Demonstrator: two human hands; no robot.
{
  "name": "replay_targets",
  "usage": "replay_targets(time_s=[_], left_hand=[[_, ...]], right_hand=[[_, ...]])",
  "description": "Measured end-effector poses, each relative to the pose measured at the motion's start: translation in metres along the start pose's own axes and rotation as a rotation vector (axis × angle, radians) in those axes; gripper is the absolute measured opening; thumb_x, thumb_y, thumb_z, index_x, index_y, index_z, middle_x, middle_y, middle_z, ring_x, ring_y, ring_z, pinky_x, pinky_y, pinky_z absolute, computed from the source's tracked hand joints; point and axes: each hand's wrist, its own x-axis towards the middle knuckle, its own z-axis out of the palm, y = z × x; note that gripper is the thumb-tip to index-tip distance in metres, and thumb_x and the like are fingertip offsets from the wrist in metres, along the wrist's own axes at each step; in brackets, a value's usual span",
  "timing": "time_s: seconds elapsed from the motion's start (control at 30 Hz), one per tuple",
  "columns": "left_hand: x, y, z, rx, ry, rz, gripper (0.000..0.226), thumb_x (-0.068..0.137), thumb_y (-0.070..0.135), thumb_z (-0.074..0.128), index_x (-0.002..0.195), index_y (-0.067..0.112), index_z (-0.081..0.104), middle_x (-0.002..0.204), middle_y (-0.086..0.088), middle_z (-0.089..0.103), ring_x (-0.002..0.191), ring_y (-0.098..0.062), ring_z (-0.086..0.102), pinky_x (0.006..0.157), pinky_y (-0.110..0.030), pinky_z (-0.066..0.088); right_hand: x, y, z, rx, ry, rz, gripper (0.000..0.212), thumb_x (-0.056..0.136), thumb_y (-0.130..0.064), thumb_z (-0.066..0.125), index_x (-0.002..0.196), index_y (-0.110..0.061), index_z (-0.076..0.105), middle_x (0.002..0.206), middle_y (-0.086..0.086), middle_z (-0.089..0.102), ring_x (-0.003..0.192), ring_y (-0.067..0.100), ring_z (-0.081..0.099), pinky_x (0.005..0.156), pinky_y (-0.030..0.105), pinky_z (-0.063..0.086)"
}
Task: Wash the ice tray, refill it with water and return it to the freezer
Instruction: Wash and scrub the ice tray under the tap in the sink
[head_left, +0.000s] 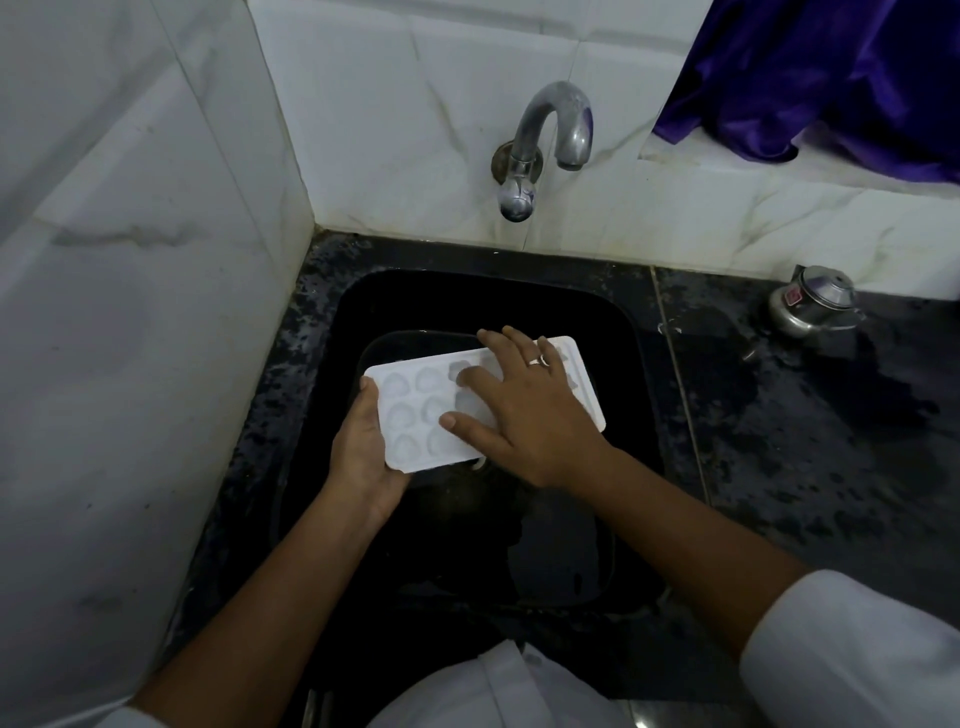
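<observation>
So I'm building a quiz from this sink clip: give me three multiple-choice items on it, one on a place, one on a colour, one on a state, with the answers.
1. Where is the ice tray?
A. over the black sink
B. on the counter at right
C. on the tiled ledge

2. What colour is the cloth at upper right?
A. red
B. purple
C. green

3. What is the tap doing?
A. pouring a strong stream
B. spraying sideways
C. showing no visible stream

Answers: 1 A, the left hand holds the tray's end over the basin while the right hand lies spread on top; 2 B, it is deep purple; 3 C, nothing visibly falls from the spout.
</observation>
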Motion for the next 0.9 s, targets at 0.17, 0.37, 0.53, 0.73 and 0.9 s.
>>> replay_targets(time_s=[0.17, 0.37, 0.53, 0.73, 0.9], left_hand=[[-0.002, -0.008, 0.001, 0.044, -0.047, -0.04, 0.073, 0.106, 0.063, 0.032, 0.146, 0.006, 0.055, 0.14, -0.023, 0.064, 0.13, -0.042, 0.062, 0.111, -0.06, 0.045], [0.003, -0.004, 0.001, 0.046, -0.033, -0.039, 0.072, 0.106, 0.063, 0.033, 0.146, 0.007, 0.055, 0.14, -0.023, 0.064, 0.13, -0.043, 0.062, 0.114, -0.063, 0.042], [0.008, -0.005, 0.006, 0.041, -0.03, -0.049, 0.073, 0.105, 0.063, 0.033, 0.146, 0.007, 0.055, 0.139, -0.023, 0.065, 0.129, -0.043, 0.063, 0.109, -0.062, 0.047], [0.008, -0.005, 0.011, 0.059, -0.013, -0.034, 0.068, 0.107, 0.059, 0.033, 0.139, 0.006, 0.06, 0.133, -0.022, 0.069, 0.121, -0.041, 0.068, 0.103, -0.06, 0.052], [0.013, 0.001, 0.009, 0.037, -0.002, -0.044, 0.07, 0.106, 0.061, 0.033, 0.142, 0.007, 0.058, 0.135, -0.023, 0.068, 0.124, -0.042, 0.066, 0.1, -0.058, 0.053]], right_hand=[[0.009, -0.005, 0.004, 0.005, 0.007, 0.085, 0.067, 0.097, -0.075, 0.025, 0.122, -0.031, 0.069, 0.166, 0.012, 0.032, 0.156, 0.035, 0.019, 0.125, 0.062, 0.007], [0.003, 0.009, 0.0, -0.039, -0.015, 0.039, 0.063, 0.099, -0.073, 0.025, 0.134, -0.037, 0.062, 0.165, 0.012, 0.033, 0.156, 0.036, 0.018, 0.125, 0.063, 0.006], [0.01, 0.002, 0.005, -0.051, -0.027, 0.05, 0.067, 0.098, -0.076, 0.027, 0.129, -0.029, 0.065, 0.164, 0.013, 0.034, 0.155, 0.036, 0.02, 0.124, 0.063, 0.008], [0.015, 0.012, 0.002, -0.034, -0.019, 0.085, 0.065, 0.098, -0.074, 0.026, 0.126, -0.034, 0.067, 0.164, 0.013, 0.035, 0.155, 0.037, 0.019, 0.124, 0.064, 0.008], [0.011, 0.013, 0.007, -0.068, -0.053, 0.021, 0.067, 0.098, -0.076, 0.027, 0.139, -0.033, 0.057, 0.165, 0.013, 0.031, 0.156, 0.037, 0.017, 0.125, 0.063, 0.005]])
